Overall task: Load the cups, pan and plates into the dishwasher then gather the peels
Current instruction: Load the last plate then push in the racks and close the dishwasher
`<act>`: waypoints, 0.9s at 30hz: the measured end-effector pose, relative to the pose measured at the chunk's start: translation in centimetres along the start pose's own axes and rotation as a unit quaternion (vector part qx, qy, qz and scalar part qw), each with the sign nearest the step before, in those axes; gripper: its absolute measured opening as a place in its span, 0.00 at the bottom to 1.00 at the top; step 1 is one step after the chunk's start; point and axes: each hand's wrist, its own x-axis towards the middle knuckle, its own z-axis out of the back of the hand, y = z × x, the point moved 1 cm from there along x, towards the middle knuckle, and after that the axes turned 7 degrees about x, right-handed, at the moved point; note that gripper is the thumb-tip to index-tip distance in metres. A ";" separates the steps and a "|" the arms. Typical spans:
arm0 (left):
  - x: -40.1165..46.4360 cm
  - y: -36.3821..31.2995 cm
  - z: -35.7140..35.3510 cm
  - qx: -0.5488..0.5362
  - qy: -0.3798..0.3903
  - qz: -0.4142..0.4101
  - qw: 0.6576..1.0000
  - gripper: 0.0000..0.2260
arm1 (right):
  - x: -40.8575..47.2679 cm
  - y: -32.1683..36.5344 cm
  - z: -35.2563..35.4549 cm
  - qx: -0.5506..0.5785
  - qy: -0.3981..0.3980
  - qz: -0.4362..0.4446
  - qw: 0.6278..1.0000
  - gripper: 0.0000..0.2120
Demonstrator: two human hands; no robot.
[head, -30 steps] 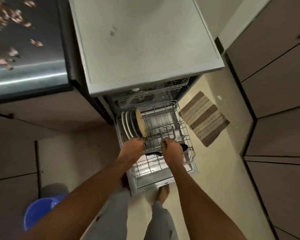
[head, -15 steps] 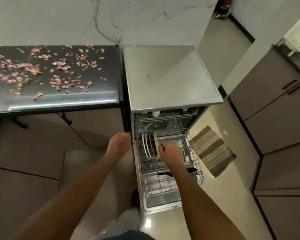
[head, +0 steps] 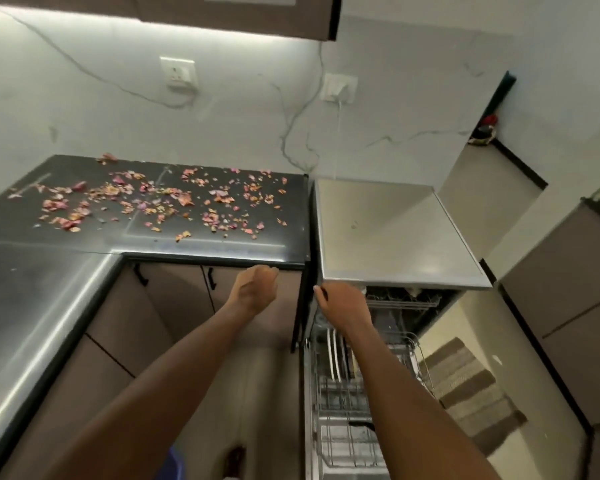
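Nearest, lower rack [head: 343, 441] is sitting drawn out of the dishwasher [head: 395, 233], plates [head: 334, 355] standing on edge at its rear left; a dark pan handle [head: 361, 426] is showing midway. Right hand [head: 343, 304] is hovering at the dishwasher top's front left corner, fingers loosely curled, holding nothing. Left hand [head: 255, 289] is rising below the counter's [head: 49, 271] front edge, loosely curled, empty. Farther, peels [head: 160, 202] are lying scattered across the counter's back half: likely light, papery, brittle; best swept together with a cupped palm rather than pinched singly.
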 end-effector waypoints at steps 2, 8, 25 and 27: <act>0.4 2.7 0.9 0.010 0.000 0.014 1.000 0.09 | 1.8 2.5 -0.1 -0.006 0.007 0.019 1.000 0.19; 2.4 12.3 2.5 0.039 -0.006 0.050 0.998 0.08 | 9.1 10.3 -2.4 -0.030 -0.005 0.061 0.998 0.18; 6.6 37.2 3.5 -0.003 -0.028 0.193 0.981 0.06 | 26.8 29.8 -11.9 -0.077 0.045 0.178 0.980 0.20; 6.9 38.9 2.7 -0.010 -0.020 0.220 0.975 0.06 | 28.7 30.9 -13.0 -0.080 0.064 0.187 0.977 0.20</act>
